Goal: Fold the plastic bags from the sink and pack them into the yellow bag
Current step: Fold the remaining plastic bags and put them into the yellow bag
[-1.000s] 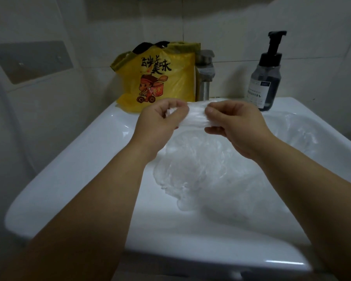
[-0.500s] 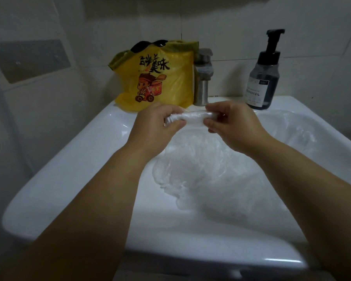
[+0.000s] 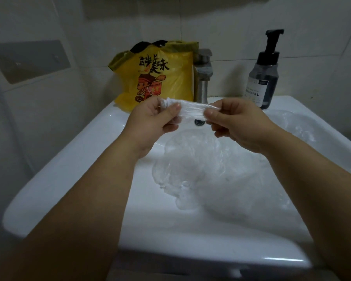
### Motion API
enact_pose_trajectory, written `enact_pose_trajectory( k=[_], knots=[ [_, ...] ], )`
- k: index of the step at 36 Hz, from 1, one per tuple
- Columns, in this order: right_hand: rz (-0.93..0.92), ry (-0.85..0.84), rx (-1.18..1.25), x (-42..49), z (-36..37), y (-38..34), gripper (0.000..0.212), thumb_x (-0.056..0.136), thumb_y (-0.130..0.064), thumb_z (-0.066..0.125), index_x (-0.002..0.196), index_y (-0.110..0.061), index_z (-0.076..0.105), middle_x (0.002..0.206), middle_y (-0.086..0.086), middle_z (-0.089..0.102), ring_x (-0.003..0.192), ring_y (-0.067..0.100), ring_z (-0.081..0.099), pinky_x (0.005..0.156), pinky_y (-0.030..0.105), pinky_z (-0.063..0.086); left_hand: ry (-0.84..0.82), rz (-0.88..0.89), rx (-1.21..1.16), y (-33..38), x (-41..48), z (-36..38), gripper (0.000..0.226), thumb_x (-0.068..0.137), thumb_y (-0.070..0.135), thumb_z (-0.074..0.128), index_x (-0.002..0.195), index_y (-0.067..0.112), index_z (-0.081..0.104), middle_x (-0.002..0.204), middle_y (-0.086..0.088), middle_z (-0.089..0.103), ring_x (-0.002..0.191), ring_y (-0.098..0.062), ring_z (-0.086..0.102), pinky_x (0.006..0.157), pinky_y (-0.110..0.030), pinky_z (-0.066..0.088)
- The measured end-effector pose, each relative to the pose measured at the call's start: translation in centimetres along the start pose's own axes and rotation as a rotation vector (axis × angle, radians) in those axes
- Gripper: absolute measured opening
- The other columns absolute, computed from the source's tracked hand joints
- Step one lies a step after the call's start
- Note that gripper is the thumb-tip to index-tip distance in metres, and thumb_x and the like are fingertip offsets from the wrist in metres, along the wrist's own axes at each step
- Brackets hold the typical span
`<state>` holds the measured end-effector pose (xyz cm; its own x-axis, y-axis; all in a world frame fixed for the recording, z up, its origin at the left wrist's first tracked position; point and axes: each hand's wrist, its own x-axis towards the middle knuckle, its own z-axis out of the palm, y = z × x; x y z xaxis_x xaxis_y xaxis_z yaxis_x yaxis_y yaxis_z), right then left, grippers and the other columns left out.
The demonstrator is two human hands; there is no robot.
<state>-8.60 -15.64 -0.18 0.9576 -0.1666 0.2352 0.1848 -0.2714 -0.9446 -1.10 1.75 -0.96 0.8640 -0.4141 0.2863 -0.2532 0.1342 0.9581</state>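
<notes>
Mid-fold: left hand (image 3: 150,120) and right hand (image 3: 237,124) have fingers (image 3: 210,114) pinched on either end of a clear plastic bag (image 3: 190,107) bunched into a strip over the sink (image 3: 69,169), so next I'd guess fold it smaller, then stuff it into the yellow bag (image 3: 170,78).

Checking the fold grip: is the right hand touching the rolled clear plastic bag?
Touching. Head view: the right hand pinches one end of the rolled clear plastic bag between thumb and fingers.
</notes>
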Motion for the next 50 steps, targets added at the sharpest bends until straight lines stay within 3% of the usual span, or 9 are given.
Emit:
enact_pose_trajectory(
  k=[9,13,19,23,27,32,39,46,50],
  knots=[
    [0.075,0.032,0.024,0.0,0.1,0.1,0.012,0.092,-0.014,0.059,0.096,-0.005,0.066,0.075,0.004,0.06,0.063,0.01,0.056,0.059,0.017,0.053,0.043,0.057,0.26,-0.4,-0.1,-0.2,0.014,0.091,0.017,0.065,0.091,0.005,0.058,0.069,0.005,0.063,0.054,0.002,0.055,0.057,-0.015,0.051],
    [0.091,0.041,0.017,0.1,0.0,0.1,0.015,0.093,-0.015,0.059,0.1,-0.004,0.065,0.077,0.005,0.06,0.065,0.011,0.055,0.06,0.017,0.053,0.048,0.06,0.311,-0.4,-0.2,-0.2,0.014,0.092,0.02,0.064,0.082,0.015,0.057,0.062,0.011,0.061,0.052,0.003,0.051,0.057,-0.014,0.05],
    [0.133,0.015,0.142,0.1,0.0,-0.4,0.014,0.095,-0.014,0.056,0.09,-0.004,0.064,0.073,0.005,0.057,0.058,0.007,0.055,0.059,0.019,0.052,-0.027,-0.108,-0.193,1.0,-0.2,-0.1,0.014,0.085,0.026,0.065,0.093,0.018,0.057,0.08,0.005,0.059,0.069,-0.005,0.058,0.061,-0.019,0.051],
    [0.154,-0.006,0.254,0.1,0.2,-0.6,0.014,0.095,-0.011,0.054,0.091,0.0,0.063,0.071,0.006,0.055,0.055,0.009,0.052,0.056,0.02,0.05,-0.177,-0.141,-0.119,0.6,-0.4,0.3,0.047,0.078,0.006,0.071,0.12,0.017,0.055,0.096,0.006,0.066,0.085,-0.006,0.064,0.066,-0.019,0.052],
    [0.175,-0.048,0.268,0.3,0.8,-0.4,0.012,0.095,-0.008,0.054,0.092,0.0,0.061,0.07,0.007,0.056,0.054,0.01,0.051,0.053,0.019,0.05,-0.06,-0.104,-0.09,0.4,-0.5,1.0,0.032,0.088,-0.003,0.062,0.103,0.025,0.057,0.09,0.005,0.064,0.074,-0.003,0.062,0.058,-0.015,0.049],
    [0.205,-0.098,0.265,0.3,0.8,-0.4,0.012,0.094,-0.008,0.055,0.087,-0.002,0.062,0.066,0.006,0.057,0.053,0.011,0.051,0.051,0.02,0.049,0.028,-0.068,-0.02,0.4,-0.3,0.9,0.018,0.093,0.009,0.06,0.097,0.026,0.063,0.087,0.007,0.065,0.069,0.0,0.062,0.057,-0.016,0.047],
    [0.195,-0.096,0.11,0.4,1.0,-0.1,0.014,0.094,-0.012,0.057,0.088,-0.002,0.065,0.069,0.007,0.057,0.059,0.013,0.051,0.055,0.02,0.049,0.111,-0.015,0.093,0.1,-0.2,0.9,0.017,0.093,0.01,0.06,0.091,0.025,0.067,0.079,0.005,0.064,0.062,0.001,0.06,0.059,-0.017,0.049],
    [0.083,-0.006,0.011,0.5,1.4,0.2,0.01,0.094,-0.015,0.057,0.092,-0.008,0.064,0.078,0.005,0.061,0.065,0.011,0.057,0.058,0.017,0.053,0.21,-0.15,0.079,-0.3,0.2,0.5,0.015,0.092,0.017,0.063,0.078,0.013,0.061,0.059,0.004,0.057,0.053,-0.004,0.055,0.054,-0.017,0.049],
    [0.007,0.0,-0.116,0.4,1.7,0.5,0.011,0.094,-0.019,0.057,0.09,-0.011,0.064,0.076,0.003,0.062,0.065,0.01,0.057,0.058,0.016,0.053,0.252,-0.298,-0.154,0.3,0.2,0.5,0.023,0.096,0.007,0.054,0.073,0.006,0.058,0.052,0.002,0.056,0.043,-0.001,0.054,0.046,-0.013,0.049]
  ],
)
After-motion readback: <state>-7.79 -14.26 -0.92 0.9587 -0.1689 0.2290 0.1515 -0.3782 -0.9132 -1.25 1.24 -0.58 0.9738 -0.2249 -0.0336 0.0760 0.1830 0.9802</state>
